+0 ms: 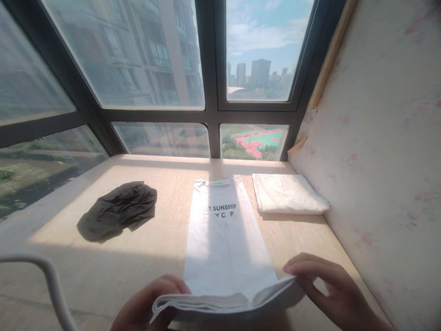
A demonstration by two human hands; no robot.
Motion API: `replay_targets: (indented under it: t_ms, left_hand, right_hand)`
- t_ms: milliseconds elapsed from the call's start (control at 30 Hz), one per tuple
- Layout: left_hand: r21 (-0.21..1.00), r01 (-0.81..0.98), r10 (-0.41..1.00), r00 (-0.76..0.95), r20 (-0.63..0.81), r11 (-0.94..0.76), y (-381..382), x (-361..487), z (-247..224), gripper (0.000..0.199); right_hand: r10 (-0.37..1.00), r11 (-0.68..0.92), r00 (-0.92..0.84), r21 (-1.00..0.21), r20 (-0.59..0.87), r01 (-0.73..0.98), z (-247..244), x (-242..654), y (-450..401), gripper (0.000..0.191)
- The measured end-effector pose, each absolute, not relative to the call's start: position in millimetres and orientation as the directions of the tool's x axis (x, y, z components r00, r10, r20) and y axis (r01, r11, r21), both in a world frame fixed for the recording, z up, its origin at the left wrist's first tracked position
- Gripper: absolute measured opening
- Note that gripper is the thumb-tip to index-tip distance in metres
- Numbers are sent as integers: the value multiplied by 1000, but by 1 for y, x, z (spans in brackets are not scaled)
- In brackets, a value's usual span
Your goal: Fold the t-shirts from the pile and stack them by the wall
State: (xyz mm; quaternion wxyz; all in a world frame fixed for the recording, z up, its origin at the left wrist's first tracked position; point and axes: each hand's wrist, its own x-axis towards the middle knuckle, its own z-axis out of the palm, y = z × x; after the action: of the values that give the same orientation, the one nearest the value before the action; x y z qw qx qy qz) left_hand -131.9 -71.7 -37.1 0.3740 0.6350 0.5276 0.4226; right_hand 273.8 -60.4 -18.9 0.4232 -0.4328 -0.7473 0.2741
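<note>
Closest to you, your left hand (140, 306) and right hand (329, 283) grasp the two sides of the layered near edge of a long white folded fabric garment (226, 247) with dark printed lettering. That garment lies on a pale wooden bench (154, 257), its far end toward a dark-framed window (256, 63) and its near edge raised. A crumpled black cloth (119, 212) lies to its left, a flat folded white cloth (288, 194) to its right; a pale curved tube (53, 282) shows at lower left. You seem to be folding up the near end; the next move likely calls for level corners and layers held together.
</note>
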Motion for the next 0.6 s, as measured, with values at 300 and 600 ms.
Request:
replay_targets:
  t_ms: [300,600]
  left_hand:
    - [893,444,997,-54,-52,71,100,-106,-84,36]
    - [819,574,992,-109,57,16,98,-114,-101,33]
  right_hand:
    - [983,145,8,-805,183,575,-110,219,116,47]
    - [953,221,33,-761,303,610,-135,223,111,39]
